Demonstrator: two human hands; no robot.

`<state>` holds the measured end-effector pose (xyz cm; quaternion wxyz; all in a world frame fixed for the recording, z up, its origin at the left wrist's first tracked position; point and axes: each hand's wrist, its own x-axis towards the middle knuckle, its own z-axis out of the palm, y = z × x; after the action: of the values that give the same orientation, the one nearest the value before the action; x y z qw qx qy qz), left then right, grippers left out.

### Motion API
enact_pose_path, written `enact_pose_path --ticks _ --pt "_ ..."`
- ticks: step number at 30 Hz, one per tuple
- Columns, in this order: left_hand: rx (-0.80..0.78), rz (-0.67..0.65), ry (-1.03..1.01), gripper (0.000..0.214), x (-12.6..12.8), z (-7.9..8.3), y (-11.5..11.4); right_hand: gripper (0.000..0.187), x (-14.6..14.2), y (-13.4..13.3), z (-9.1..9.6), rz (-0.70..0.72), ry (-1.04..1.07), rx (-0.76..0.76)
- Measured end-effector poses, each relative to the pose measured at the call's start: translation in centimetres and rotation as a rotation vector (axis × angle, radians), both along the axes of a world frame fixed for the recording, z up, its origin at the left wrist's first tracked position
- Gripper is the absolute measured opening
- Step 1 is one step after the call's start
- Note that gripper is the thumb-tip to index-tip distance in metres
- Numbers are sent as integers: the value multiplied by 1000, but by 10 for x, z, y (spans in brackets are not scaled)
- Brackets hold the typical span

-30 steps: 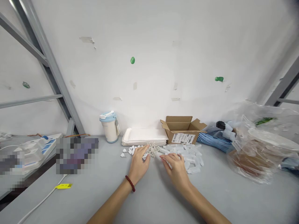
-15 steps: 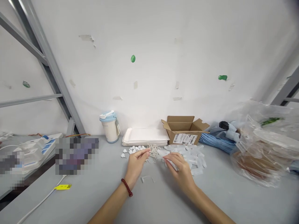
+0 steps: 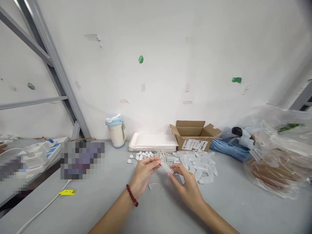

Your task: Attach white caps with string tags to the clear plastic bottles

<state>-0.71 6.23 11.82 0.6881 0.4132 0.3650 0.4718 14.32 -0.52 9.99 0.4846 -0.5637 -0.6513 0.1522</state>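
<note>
My right hand (image 3: pixel 187 184) pinches a small clear plastic tube (image 3: pixel 167 167) above the grey table (image 3: pixel 156 208), its fingertips closed round it. My left hand (image 3: pixel 143 174), with a red bead bracelet on the wrist, meets the tube's far end with thumb and forefinger pinched together; what they hold is too small to make out. Just behind the hands lie a pile of clear tubes (image 3: pixel 198 163), a tangle of pale loops (image 3: pixel 161 154) and several small white caps (image 3: pixel 141 156). One loose loop (image 3: pixel 155 185) lies on the table under the hands.
Against the wall stand a white-and-blue cup (image 3: pixel 116 131), a stack of white bags (image 3: pixel 153 142) and an open cardboard box (image 3: pixel 193 135). A folded blue umbrella (image 3: pixel 226 148) and crumpled clear plastic bags (image 3: pixel 278 151) fill the right. A white cable with a yellow tag (image 3: pixel 67 192) runs at left.
Both hands drew back from the piles toward me and lifted. My right hand took up a clear tube, and my left hand came to its end; a loop dropped onto the table.
</note>
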Motion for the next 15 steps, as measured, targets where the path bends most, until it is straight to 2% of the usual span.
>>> enact_pose_path --ticks 3,8,15 --pt "57 -26 48 14 2 1 -3 27 -1 0 -2 25 5 -71" --pt "193 -72 198 13 4 2 -5 45 0 0 -5 52 -24 -104" --pt "294 -72 265 14 5 2 -9 42 -1 0 -5 116 -22 -127"
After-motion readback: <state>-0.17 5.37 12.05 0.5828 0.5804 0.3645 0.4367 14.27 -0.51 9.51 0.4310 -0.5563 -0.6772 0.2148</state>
